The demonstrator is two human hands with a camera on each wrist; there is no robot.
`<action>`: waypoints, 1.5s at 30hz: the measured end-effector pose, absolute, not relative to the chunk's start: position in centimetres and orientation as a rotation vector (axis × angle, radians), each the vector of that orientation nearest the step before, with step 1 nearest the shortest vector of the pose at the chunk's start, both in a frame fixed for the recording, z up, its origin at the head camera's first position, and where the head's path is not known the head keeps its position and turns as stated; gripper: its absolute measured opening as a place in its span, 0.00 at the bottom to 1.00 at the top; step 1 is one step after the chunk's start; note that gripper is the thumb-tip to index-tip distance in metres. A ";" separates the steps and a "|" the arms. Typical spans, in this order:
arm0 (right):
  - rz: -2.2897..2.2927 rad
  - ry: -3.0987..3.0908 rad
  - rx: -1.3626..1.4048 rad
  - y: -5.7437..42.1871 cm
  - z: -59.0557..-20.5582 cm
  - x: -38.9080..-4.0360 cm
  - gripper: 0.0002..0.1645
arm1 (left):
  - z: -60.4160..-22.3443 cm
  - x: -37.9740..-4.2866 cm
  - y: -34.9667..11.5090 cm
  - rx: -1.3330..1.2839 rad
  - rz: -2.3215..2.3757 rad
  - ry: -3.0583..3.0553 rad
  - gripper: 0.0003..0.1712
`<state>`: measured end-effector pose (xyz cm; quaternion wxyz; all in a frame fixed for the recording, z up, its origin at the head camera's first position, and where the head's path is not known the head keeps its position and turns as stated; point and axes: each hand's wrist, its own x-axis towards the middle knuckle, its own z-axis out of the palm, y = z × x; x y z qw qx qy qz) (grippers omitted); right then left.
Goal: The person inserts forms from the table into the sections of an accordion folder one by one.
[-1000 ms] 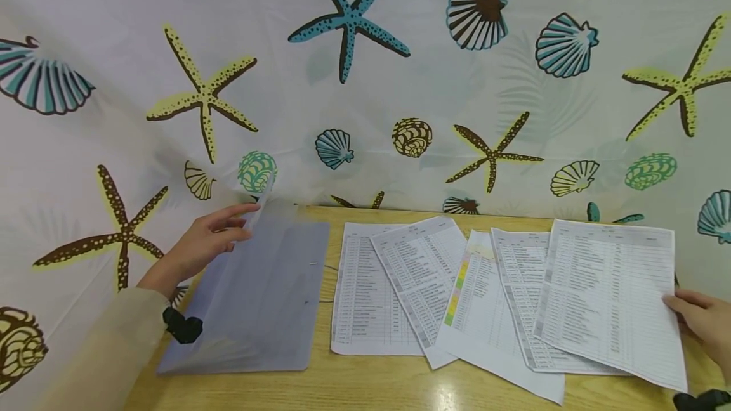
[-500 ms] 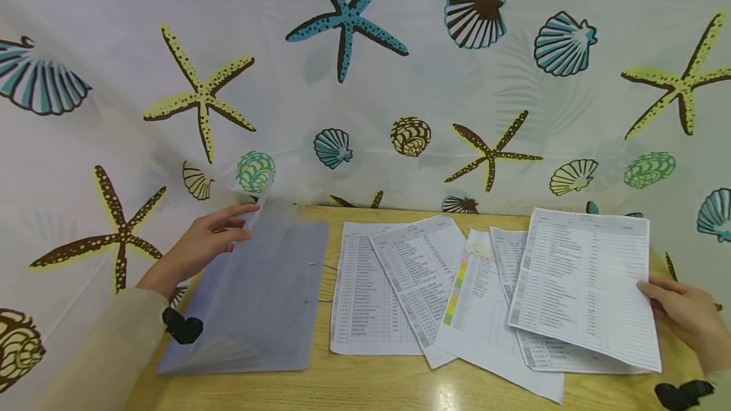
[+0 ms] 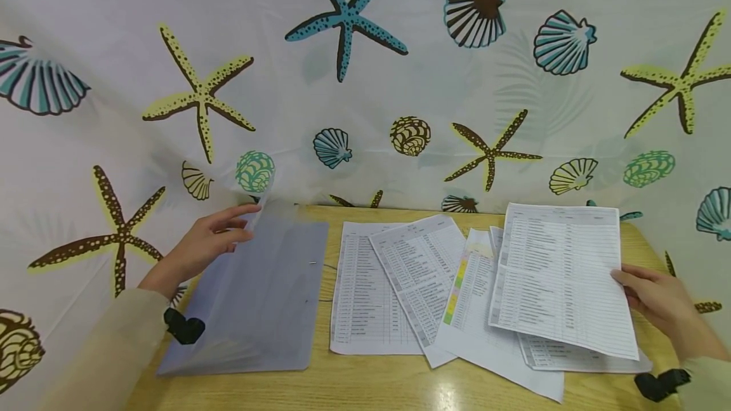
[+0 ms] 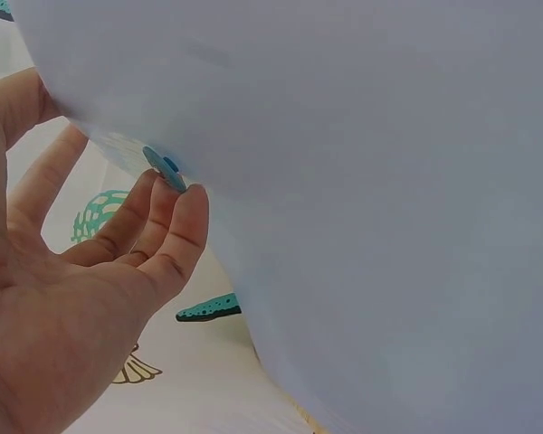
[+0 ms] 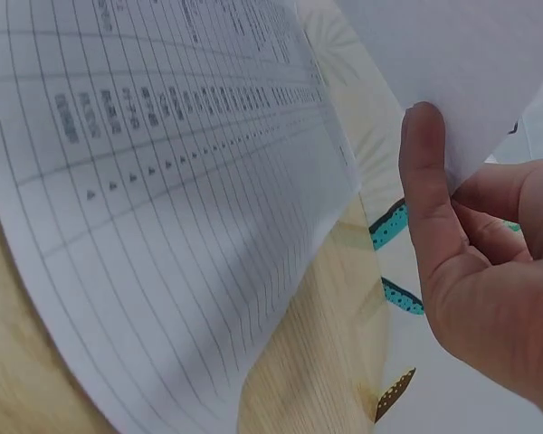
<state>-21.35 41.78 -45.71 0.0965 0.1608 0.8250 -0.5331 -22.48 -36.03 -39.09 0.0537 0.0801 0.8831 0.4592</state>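
Now top sheet (image 3: 559,278) farther left

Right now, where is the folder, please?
In the head view, the folder lies at the left of the table, beside the papers; the left hand holds up its cover.

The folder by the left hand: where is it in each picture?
Head: the folder lies at left on the table, one edge held up by the left hand.
Left wrist: it fills most of the middle and right.
Right wrist: not in it.
Shared landmark: the patterned curtain, in all three.
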 end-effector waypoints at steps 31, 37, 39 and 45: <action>-1.736 2.315 0.363 34.8 -44.8 -23.2 0.45 | -39.1 -22.7 -35.9 0.260 1.384 2.676 0.37; -1.722 2.330 0.379 33.7 -44.7 -23.5 0.43 | -39.1 -22.9 -36.0 0.265 1.381 2.680 0.37; -1.724 2.329 0.370 33.2 -44.7 -23.6 0.43 | -39.1 -22.9 -35.9 0.266 1.387 2.675 0.36; -1.716 2.338 0.344 31.8 -44.5 -23.7 0.42 | -39.2 -22.9 -35.8 0.269 1.388 2.674 0.36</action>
